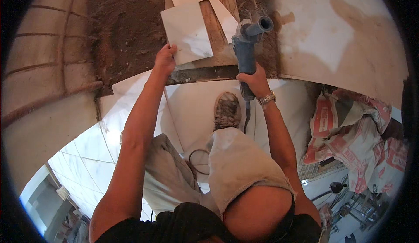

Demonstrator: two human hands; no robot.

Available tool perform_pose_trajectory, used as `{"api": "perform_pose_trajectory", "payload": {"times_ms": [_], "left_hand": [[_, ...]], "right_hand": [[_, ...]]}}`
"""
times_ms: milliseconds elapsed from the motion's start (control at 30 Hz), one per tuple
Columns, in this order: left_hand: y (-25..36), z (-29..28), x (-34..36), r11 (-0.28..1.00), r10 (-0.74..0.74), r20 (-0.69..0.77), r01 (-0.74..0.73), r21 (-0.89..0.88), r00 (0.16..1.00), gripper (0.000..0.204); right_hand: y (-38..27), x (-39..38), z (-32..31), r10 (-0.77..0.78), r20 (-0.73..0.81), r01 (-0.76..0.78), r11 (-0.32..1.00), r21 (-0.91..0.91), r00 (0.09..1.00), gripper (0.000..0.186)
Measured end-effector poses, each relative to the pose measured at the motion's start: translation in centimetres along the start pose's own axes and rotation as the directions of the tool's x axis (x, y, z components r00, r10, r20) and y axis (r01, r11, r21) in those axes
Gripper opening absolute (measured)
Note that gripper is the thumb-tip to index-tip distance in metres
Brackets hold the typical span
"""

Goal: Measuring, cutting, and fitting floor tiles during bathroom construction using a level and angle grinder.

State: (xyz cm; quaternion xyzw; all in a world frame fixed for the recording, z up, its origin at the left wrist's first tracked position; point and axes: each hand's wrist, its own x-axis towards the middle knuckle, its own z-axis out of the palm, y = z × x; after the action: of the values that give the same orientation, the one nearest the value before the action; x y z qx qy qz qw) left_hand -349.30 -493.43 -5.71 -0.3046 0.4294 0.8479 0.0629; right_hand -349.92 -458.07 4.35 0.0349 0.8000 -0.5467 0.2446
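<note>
My left hand (pixel 166 57) grips the near left edge of a white tile piece (pixel 187 33), fingers closed on its rim. The piece lies over a wooden board (pixel 218 33). A second, curved white tile offcut (pixel 220 13) rests on the board just beyond it. In my right hand (pixel 256 81) is a blue-grey angle grinder (pixel 245 53), held by its body with the head pointing away from me. Its side handle (pixel 264 24) sticks out to the right, and the cord hangs from the rear end. The grinder's disc is hidden from view.
Brown soil (pixel 126 29) borders the board. White floor tiles (pixel 196 112) lie under my shoe (pixel 227 110), with a looped black cord (pixel 190 158) beside my leg. Crumpled red and white sacks (pixel 353 134) are at the right. Bars (pixel 63 37) cross the wall at the left.
</note>
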Motion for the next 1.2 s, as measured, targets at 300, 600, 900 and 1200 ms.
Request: {"api": "perform_pose_trajectory", "payload": {"times_ms": [300,600,900,1200], "left_hand": [[-2.8,1.3,0.8,0.981,0.075,-0.115,-0.053,0.188,0.991,0.026],[-2.9,9.1,-3.9,0.377,0.747,-0.214,-0.135,0.916,0.629,0.034],[-1.4,11.1,-7.8,0.963,-0.262,0.262,0.232,0.139,0.929,0.044],[-2.2,10.8,-8.2,0.938,-0.186,0.153,0.129,0.323,0.971,0.047]], "right_hand": [[-0.3,-0.5,0.5,-0.012,0.067,0.016,0.998,-0.06,0.998,0.048],[-1.3,-0.5,1.2,0.028,0.168,0.001,0.985,-0.171,0.985,0.039],[-2.1,0.8,6.4,0.039,0.188,-0.007,0.986,-0.166,0.981,0.054],[-1.0,-0.1,7.6,0.042,0.223,-0.007,0.988,-0.157,0.974,0.041]]}}
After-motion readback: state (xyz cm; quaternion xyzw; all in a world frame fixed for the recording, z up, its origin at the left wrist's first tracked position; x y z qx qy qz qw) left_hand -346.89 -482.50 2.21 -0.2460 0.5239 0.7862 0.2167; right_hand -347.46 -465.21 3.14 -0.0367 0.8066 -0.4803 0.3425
